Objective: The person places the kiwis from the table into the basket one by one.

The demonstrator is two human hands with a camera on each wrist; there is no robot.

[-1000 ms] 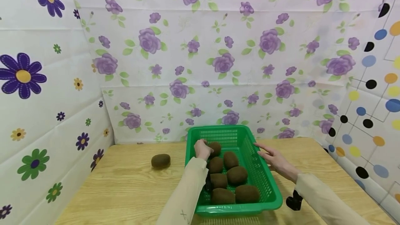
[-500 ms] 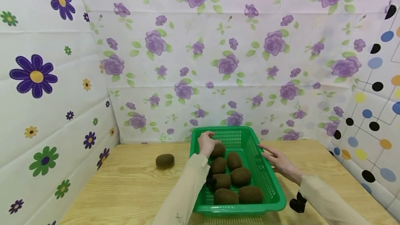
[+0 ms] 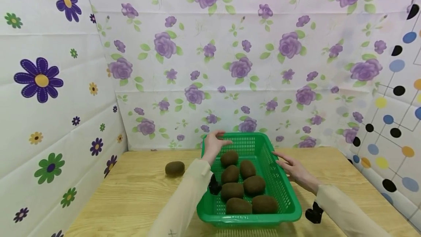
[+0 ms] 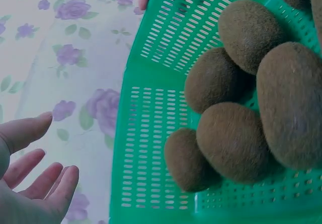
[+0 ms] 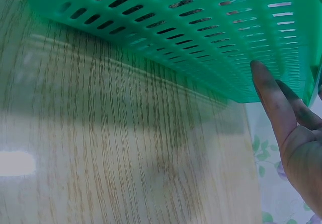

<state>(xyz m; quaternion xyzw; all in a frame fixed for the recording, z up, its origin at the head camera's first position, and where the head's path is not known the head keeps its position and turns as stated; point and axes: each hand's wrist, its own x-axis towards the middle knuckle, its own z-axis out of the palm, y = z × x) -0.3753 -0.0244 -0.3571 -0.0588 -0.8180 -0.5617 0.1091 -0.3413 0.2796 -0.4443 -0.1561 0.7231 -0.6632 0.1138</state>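
Several brown kiwis [image 3: 254, 185] lie in a green plastic basket [image 3: 291, 202] with slotted walls. Above the basket's far left corner, my left hand [image 3: 213, 146] is raised with its fingers spread and nothing in them. The farthest kiwi [image 3: 229, 159] lies just below and to the right of that hand. In the left wrist view my left hand [image 4: 37, 176] appears apart from the fruit, palm showing. My right hand [image 3: 297, 173] rests its extended fingers against the basket's right side. From the right wrist view, a fingertip [image 5: 261, 75] touches the slotted outer wall.
One more kiwi [image 3: 175, 168] lies on the wooden table [image 3: 138, 196], left of the basket. A flowered sheet [image 3: 184, 65] hangs right behind the table's back edge, with patterned sheets on both sides.
My left hand has come off the farthest kiwi, moving up and left towards the basket's rim. That kiwi stays in the basket. My right hand has kept its place at the basket's side.
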